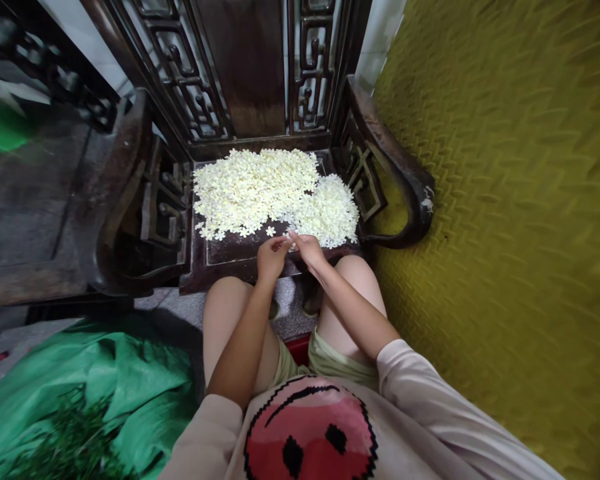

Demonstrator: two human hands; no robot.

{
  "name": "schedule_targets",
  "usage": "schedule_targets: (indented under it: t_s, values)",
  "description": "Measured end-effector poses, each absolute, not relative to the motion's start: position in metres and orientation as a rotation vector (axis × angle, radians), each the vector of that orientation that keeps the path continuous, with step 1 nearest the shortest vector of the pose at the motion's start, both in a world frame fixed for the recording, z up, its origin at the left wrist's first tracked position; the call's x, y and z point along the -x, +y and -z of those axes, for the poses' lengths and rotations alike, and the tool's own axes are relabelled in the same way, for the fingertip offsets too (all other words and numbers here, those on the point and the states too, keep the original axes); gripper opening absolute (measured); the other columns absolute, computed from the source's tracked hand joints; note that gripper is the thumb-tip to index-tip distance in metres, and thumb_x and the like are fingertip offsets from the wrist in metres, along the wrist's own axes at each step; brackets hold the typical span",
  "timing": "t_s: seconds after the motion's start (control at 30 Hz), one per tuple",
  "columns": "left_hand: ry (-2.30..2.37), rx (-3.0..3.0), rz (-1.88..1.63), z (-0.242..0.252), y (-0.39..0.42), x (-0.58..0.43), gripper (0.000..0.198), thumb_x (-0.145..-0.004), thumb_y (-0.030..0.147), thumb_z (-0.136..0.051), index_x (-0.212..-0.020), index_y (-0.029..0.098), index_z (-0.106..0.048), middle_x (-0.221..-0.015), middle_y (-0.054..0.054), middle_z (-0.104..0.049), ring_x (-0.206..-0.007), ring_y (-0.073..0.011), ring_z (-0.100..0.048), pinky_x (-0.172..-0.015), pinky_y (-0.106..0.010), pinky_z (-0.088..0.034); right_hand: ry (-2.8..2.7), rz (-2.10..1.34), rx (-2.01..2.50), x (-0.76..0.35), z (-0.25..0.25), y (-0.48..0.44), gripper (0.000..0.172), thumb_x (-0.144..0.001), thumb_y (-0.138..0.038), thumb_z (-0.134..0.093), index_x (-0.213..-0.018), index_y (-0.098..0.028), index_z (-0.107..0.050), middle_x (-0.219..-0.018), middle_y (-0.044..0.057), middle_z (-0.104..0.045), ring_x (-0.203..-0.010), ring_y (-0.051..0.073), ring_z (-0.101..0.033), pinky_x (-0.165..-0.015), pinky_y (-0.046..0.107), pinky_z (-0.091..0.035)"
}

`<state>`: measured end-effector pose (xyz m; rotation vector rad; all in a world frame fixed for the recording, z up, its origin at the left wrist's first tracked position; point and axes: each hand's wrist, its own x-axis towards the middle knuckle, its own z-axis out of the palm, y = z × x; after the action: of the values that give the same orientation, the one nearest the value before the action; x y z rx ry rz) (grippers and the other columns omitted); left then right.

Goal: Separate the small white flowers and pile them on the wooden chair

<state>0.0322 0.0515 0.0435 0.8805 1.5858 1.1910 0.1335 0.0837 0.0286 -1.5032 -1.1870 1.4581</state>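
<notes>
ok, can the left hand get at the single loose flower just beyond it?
Probably yes: the flower lies on the seat just past the left hand, and nothing visible blocks the way; the right hand is off to the side.

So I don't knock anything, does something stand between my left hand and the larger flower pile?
Nothing visible blocks the way; a loose flower lies on the dark seat between your left hand and the larger flower pile.
</notes>
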Motion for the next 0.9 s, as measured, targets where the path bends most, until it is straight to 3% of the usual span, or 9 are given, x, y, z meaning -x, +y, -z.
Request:
schedule_targets:
  t_s: [0.27, 0.47, 0.73, 0.9]
  values:
    - [1.530, -0.592, -1.195, -0.0515, 0.0539, -0.0365, 0.021, -0.061, 0.034, -0.065, -0.060, 0.015, -0.059, -0.058, 0.002, -0.056, -0.058, -0.0099, -0.050, -0.059, -0.022, -0.037, -1.192, -1.707, 1.348, -0.1310, -0.0285, 0.0793, 0.044, -0.074, -0.059, -0.045, -0.061, -0.017, -0.051, -0.054, -0.003, -0.047, -0.051, 0.009, -0.040, -0.052, 0.023, -0.028]
    - [1.577, -0.545, -1.296, -0.0511, 0.0555, -0.0362, 0.015, -0.066, 0.030, -0.058, -0.065, 0.015, -0.060, -0.060, 0.002, -0.056, -0.060, -0.0098, -0.051, -0.059, -0.021, -0.036, -1.066, -1.754, 1.426, -0.1343, -0.0244, 0.0834, 0.028, -0.070, -0.041, -0.053, -0.055, -0.018, -0.048, -0.047, -0.005, -0.040, -0.046, 0.009, -0.034, -0.048, 0.023, -0.025]
    - [1.596, -0.481, -1.312, -0.0502, 0.0577, -0.0354, 0.023, -0.065, 0.022, -0.053, -0.083, 0.014, -0.063, -0.067, -0.001, -0.062, -0.061, -0.0108, -0.055, -0.064, -0.024, -0.040, -1.227, -1.552, 1.390, -0.1371, -0.0295, 0.0841, 0.039, -0.063, -0.056, -0.058, -0.060, -0.017, -0.056, -0.058, -0.002, -0.053, -0.061, 0.012, -0.045, -0.058, 0.022, -0.033]
    - [1.621, -0.494, -1.284, -0.0498, 0.0581, -0.0353, 0.016, -0.065, 0.022, -0.051, -0.073, 0.014, -0.062, -0.063, -0.001, -0.061, -0.060, -0.0111, -0.054, -0.059, -0.022, -0.040, -1.133, -1.442, 1.530, -0.1361, -0.0324, 0.0836, 0.049, -0.067, -0.063, -0.052, -0.048, -0.018, -0.045, -0.045, -0.004, -0.040, -0.050, 0.010, -0.037, -0.053, 0.023, -0.029]
